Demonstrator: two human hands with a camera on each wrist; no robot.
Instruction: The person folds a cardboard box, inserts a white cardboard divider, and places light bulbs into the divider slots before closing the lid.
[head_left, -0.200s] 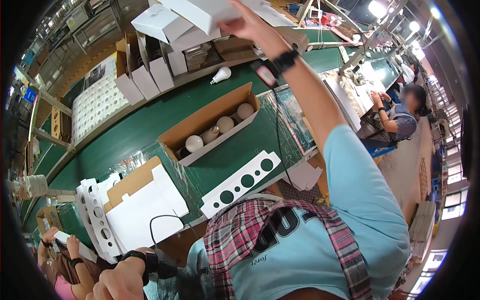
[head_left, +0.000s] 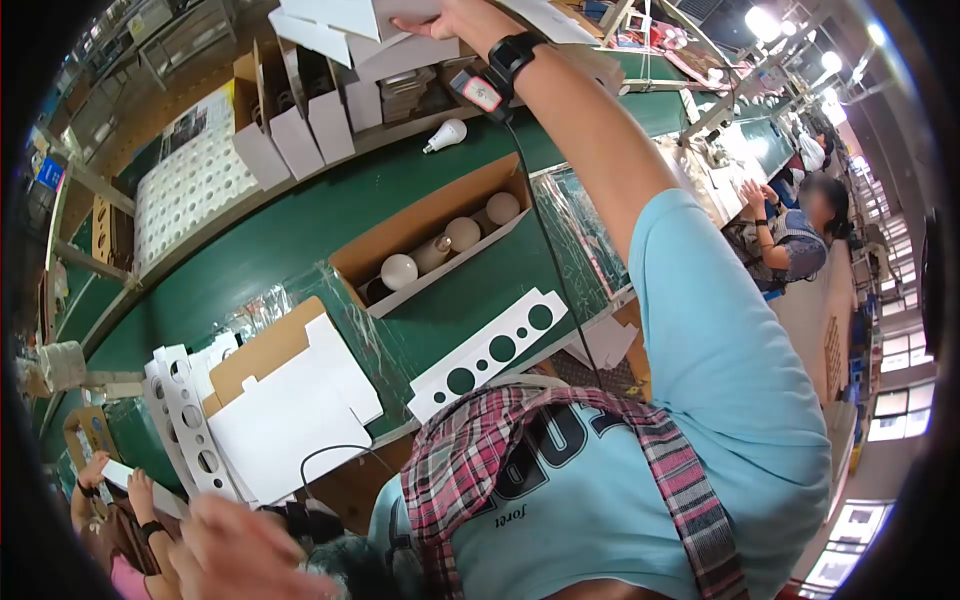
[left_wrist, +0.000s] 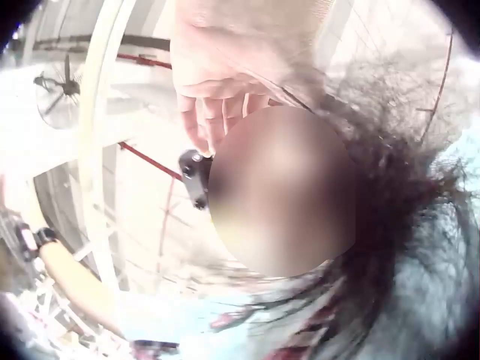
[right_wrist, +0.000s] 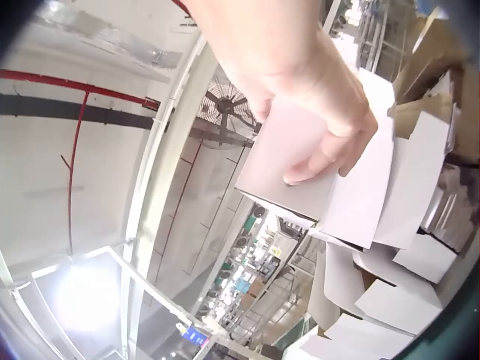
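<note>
At the top of the head view my right hand (head_left: pixel 455 20) reaches to a white carton (head_left: pixel 395 58) above the row of cartons on the rack. The right wrist view shows the right hand (right_wrist: pixel 300 75) gripping that white carton (right_wrist: pixel 356 187), fingers bent over its near face and thumb on the far side. My left hand (head_left: pixel 235 555) is blurred at the bottom left of the head view. Raised beside the head, the left hand (left_wrist: pixel 232 67) has loosely bent fingers close to a small black device (left_wrist: pixel 196 180) and holds nothing visible.
An open long carton (head_left: pixel 440 275) with several bulbs lies on the green bench (head_left: pixel 290 230). One bulb (head_left: pixel 445 135) lies behind it. A punched white insert (head_left: pixel 490 350) and flat cardboard sheets (head_left: pixel 290 420) are nearer. White cartons (head_left: pixel 330 125) line the rack. Another person (head_left: pixel 800 240) works at right.
My right hand has shifted left and upward in the head view, the white carton with it. The left hand has moved slightly and is more blurred.
</note>
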